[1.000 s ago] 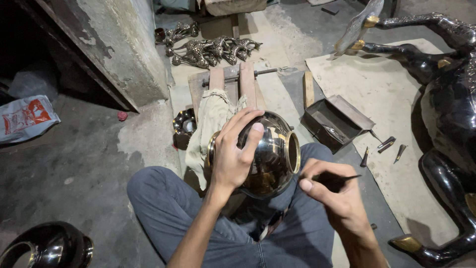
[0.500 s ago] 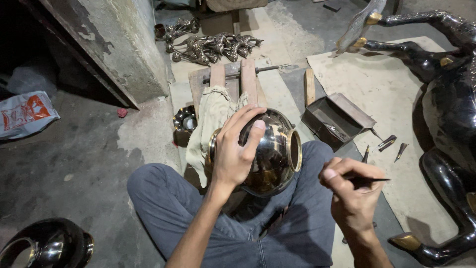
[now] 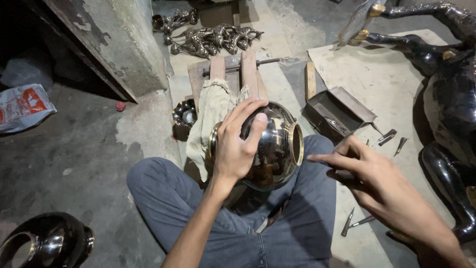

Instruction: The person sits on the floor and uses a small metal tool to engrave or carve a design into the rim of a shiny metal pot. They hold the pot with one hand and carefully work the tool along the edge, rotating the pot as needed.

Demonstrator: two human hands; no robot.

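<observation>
A polished, round metal pot [image 3: 275, 149] is lying on its side in the seated person's lap, between the crossed legs in grey trousers [image 3: 198, 208], its brass-rimmed mouth [image 3: 296, 144] facing toward the person's right. The left hand [image 3: 238, 144] is spreading its fingers over the top and near side of the pot, thumb pressing flat on the shiny belly, gripping it. The right hand [image 3: 369, 176] is hovering just beside the pot's mouth, apart from it, forefinger stretching toward the rim; whether it is pinching anything cannot be told. A pale cloth [image 3: 210, 111] is draping from a wooden block stand [image 3: 233, 69] and touching the pot's far side, crowding that edge. A small decorated metal bowl [image 3: 183, 116] is sitting just left of the cloth. To the right, past the pot's mouth, an open metal tool box [image 3: 337, 111] is resting on the edge of a cardboard sheet [image 3: 386, 74], with small chisels [image 3: 389, 136] scattered near it and two more [image 3: 354, 222] lying by the right knee. A large dark metal animal figure [image 3: 451, 99] is closing off the right side. Cast metal figures [image 3: 208, 37] are lying beyond the stand. On the left the concrete floor [image 3: 74, 164] is offering open room, bounded by a plastic bag [image 3: 22, 106] and a dark glossy vase [image 3: 44, 243] at the near corner.
</observation>
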